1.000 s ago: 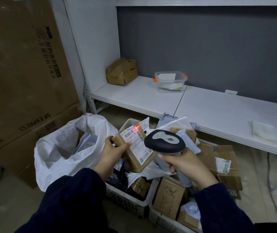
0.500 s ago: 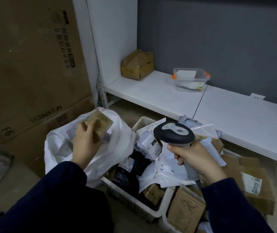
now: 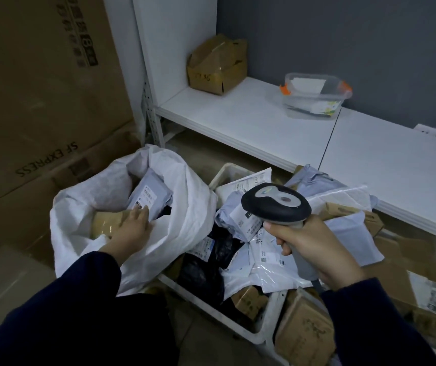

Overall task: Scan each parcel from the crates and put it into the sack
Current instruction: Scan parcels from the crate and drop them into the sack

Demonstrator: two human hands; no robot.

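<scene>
A: Where is the brown parcel (image 3: 107, 221)?
B: Lower left, inside the white sack (image 3: 190, 207). The left hand (image 3: 132, 229) lies on it; I can't tell if it grips.
A: And the right hand (image 3: 314, 249)?
B: Middle right, wrapped round the scanner (image 3: 276, 204), over the crates (image 3: 268, 320).

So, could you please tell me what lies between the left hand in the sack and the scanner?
In the head view, the sack's white wall and a grey labelled mailer lie between the left hand, gripping a brown parcel, and the scanner.
</scene>
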